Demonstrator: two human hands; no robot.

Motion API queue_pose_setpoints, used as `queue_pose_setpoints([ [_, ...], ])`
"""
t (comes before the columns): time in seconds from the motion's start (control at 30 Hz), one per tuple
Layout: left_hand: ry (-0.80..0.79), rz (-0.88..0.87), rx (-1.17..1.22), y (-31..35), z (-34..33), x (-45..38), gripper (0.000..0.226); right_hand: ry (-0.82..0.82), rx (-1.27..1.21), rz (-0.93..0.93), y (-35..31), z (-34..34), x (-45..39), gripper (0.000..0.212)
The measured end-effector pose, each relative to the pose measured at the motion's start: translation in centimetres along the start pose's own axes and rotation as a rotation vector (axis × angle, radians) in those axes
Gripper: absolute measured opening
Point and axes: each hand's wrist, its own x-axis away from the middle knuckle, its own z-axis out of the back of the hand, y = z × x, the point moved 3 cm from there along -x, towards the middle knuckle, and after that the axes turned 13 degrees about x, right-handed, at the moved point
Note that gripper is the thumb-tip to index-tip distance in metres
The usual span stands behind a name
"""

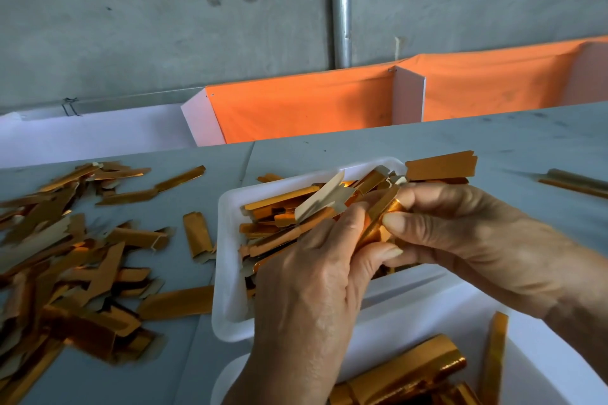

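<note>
**Grey worktop [460, 138], gold strips: one in hand, most yet to fold**

Both hands meet over the far tray, and the grip is clamped on a single gold strip [383, 219]. The left hand [312, 279], entering the view from below, has its thumb pressed along the strip's lower end. The right hand [467, 240], entering from the side, pinches the upper end between thumb and forefinger. Between them the strip looks curled or creased lengthwise, shiny side out. It is held just above the tray's contents rather than resting in them. The fingers hide exactly how the fold runs.

Under the hands sits a shallow white tray [227, 273] holding a jumble of flat strips [279, 207], some gold side up, some showing a pale back. Nearer the person, a second white tray [427, 316] holds a few thicker folded gold pieces [408, 368]. A lone strip [495, 355] leans against its wall. To the left a big loose pile [65, 256] sprawls over the worktop, and a couple of stray strips [575, 182] lie far off to the right. Behind the worktop an orange cloth [296, 112] hangs on white boards. Beyond it is a bare concrete wall [148, 26] with a metal pipe [340, 3].

Judging by all this, the job looks to be at an early stage. Only a handful of pieces in the near tray appear finished, while the far tray and the left pile hold far more that seem to need folding.
</note>
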Motion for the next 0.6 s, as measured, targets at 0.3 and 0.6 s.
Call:
queue_pose_setpoints([
  [0.3, -0.054, 0.055, -0.020, 0.3, -0.7, -0.2, 0.050, 0.060, -0.124, 0.017, -0.4, 0.2, -0.1, 0.021],
  [0.6, -0.184, 0.141, 0.045, -0.2, -1.0, 0.3, 0.051, 0.019, 0.278, -0.048, -1.0, 0.9, 0.3, 0.024],
])
